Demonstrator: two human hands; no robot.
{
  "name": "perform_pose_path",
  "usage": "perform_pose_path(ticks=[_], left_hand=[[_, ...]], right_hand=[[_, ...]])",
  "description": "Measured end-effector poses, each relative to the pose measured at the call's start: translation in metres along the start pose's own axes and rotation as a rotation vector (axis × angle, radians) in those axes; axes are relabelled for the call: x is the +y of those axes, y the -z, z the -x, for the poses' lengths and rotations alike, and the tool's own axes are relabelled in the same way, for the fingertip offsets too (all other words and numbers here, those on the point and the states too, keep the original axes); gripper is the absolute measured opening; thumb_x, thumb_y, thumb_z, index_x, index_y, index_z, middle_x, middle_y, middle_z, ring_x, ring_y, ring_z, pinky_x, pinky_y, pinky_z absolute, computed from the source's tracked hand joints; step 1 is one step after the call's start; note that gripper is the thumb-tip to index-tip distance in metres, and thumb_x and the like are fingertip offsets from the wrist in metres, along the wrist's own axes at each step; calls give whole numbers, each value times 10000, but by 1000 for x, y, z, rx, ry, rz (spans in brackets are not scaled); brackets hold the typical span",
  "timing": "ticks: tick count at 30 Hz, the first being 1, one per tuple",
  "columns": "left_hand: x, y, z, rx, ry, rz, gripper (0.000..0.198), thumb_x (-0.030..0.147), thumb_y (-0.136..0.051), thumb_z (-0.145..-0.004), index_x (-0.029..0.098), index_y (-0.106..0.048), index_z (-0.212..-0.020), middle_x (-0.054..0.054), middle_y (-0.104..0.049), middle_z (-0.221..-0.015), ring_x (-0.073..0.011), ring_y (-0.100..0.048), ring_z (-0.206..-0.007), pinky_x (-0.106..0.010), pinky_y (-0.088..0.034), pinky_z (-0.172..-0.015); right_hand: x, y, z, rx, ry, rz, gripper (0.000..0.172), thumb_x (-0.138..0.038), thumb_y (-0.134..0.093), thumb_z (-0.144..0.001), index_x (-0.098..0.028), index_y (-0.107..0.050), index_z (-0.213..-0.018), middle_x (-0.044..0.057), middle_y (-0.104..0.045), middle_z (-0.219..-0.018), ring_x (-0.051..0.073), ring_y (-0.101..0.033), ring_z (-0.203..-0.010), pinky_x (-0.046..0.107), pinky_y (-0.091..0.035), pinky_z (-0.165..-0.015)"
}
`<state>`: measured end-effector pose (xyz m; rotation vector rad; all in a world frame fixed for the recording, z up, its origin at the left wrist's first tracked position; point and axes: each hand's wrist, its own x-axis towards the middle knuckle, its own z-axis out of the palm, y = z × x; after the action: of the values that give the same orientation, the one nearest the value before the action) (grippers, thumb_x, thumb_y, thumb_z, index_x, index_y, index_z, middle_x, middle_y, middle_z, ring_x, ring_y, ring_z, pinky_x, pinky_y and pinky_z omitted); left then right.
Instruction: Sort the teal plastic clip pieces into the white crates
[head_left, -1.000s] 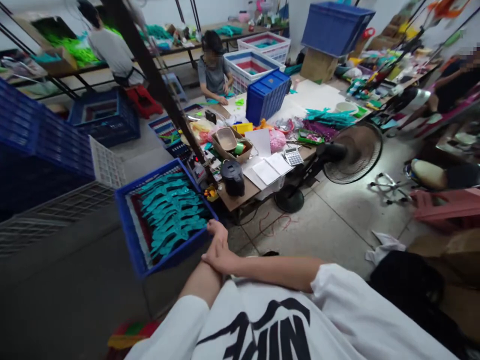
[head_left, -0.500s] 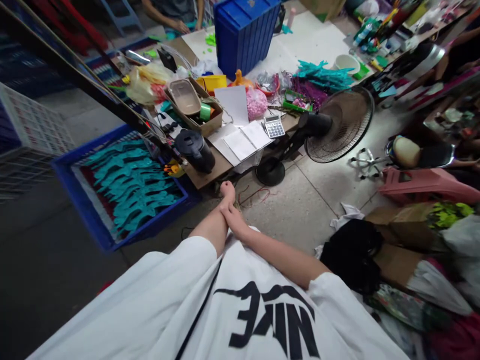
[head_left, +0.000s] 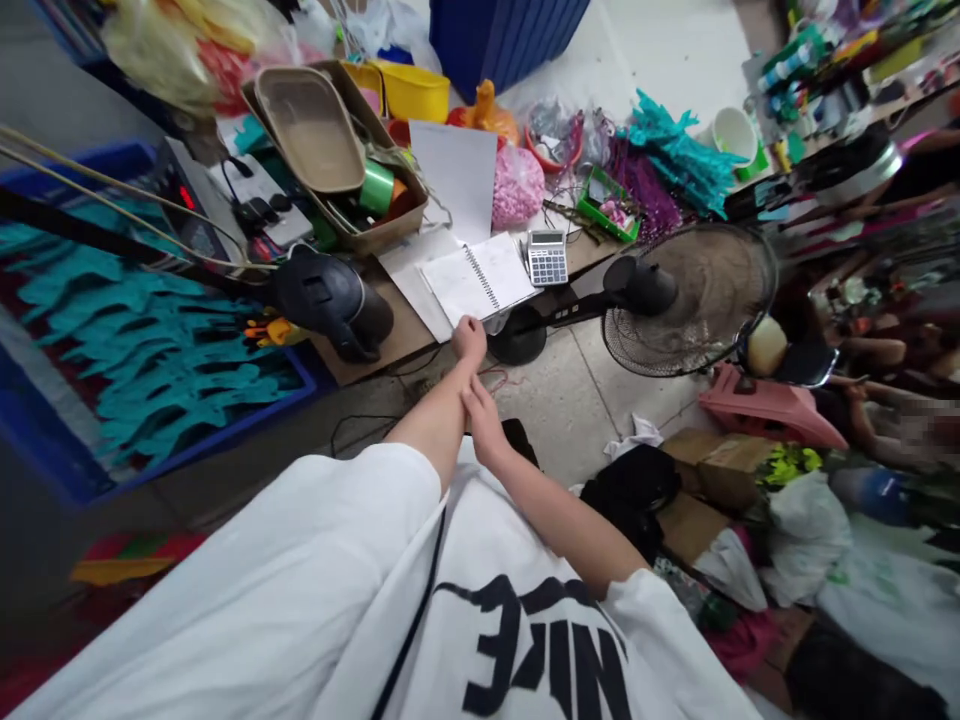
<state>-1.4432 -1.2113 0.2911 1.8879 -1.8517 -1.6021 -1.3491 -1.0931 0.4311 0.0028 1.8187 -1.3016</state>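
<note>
My left hand is curled into a loose fist at the front edge of the table, with nothing seen in it. Just beyond it lies an open spiral notebook with white pages. My right hand rests against my left forearm just behind the wrist, its fingers stretched out along the skin and holding no object. A calculator lies at the notebook's right side. To the left on the same table stands a black lidded jug.
A black fan stands right of the table. At left, a blue crate holds turquoise pieces. A cardboard box, a bag of pink bits and a blue bin fill the table. Bags and cardboard boxes lie at right.
My view has moved closer to the table, so the notebook, jug and crate look larger. My left hand now appears nearer the notebook, and my right hand stays on the left forearm.
</note>
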Motion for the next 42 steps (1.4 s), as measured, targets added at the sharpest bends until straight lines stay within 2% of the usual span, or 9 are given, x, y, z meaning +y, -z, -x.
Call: perform_pose_path(ticks=[3,6,10,14,21,26,34,40,42], left_hand=[[2,13,-34,58,5,-25,312,262,-452,-1175,199,-757,-1188,-195,-812,-1217,-317,-740,-1161,-396,-523,-1005],[-17,33,-68,73,-167,-150,450,258,-508,-1111,153,-699,-1504,-250,-729,-1542,-363,-637,-1487,-478,-482,-1257],[-58,62,-104,-109,-459,-410,692,372,-588,-1052,188,-600,-1719,-195,-399,-1928,-385,-258,-1829,-622,-193,-1476],[-96,71,-128,-244,-559,-542,711,502,-583,-1035,211,-638,-1680,-170,-353,-1957,-386,-168,-1866,-655,-67,-1492],[-132,65,-135,-153,-531,-434,855,852,-671,-948,230,-626,-1532,-141,-409,-1932,-392,-212,-1851,-658,-60,-1512],[-124,67,-131,-180,-515,-411,803,791,-765,-936,247,-598,-1502,-131,-434,-1914,-386,-225,-1847,-664,-72,-1521],[-116,64,-125,-173,-521,-377,740,694,-804,-923,268,-595,-1492,-126,-451,-1890,-406,-251,-1846,-629,-115,-1529],[-105,67,-122,-190,-505,-338,584,630,-823,-944,252,-651,-1354,-105,-473,-1886,-364,-272,-1842,-614,-110,-1532],[-104,69,-122,-199,-528,-347,527,609,-813,-964,235,-665,-1305,-107,-443,-1913,-342,-259,-1846,-610,-86,-1533]], right_hand=[[-31,37,3,-272,21,104,862,-910,-763,-899,-240,-851,-1435,132,-820,-1532,366,-658,-1590,572,-421,-1428],[-60,79,-42,-423,-15,206,818,-847,-741,-964,-245,-812,-1513,145,-835,-1500,356,-776,-1432,571,-564,-1300],[-83,113,-161,-259,32,681,526,-444,-655,-1107,-179,-775,-1545,182,-806,-1536,304,-765,-1414,499,-558,-1294],[-102,116,-283,-67,235,1279,484,-256,-614,-1102,-120,-761,-1543,265,-714,-1609,388,-613,-1549,590,-477,-1341],[-113,119,-415,85,184,1352,401,-332,-525,-1160,-91,-773,-1361,258,-798,-1168,366,-761,-1217,572,-627,-1044],[-114,126,-432,127,202,1379,403,-351,-547,-1145,-87,-793,-1325,255,-779,-1153,333,-751,-1170,547,-612,-1042],[-134,104,-424,183,125,1567,342,-220,-641,-1068,-26,-841,-1268,338,-795,-1236,326,-768,-1145,531,-582,-1053],[-168,113,-397,295,482,1476,293,-276,-592,-1169,-119,-836,-1126,247,-833,-1175,276,-779,-1083,455,-584,-1010],[-164,111,-385,203,665,1322,294,-264,-546,-1188,-132,-808,-1189,202,-824,-1168,235,-776,-1078,413,-591,-1006]])
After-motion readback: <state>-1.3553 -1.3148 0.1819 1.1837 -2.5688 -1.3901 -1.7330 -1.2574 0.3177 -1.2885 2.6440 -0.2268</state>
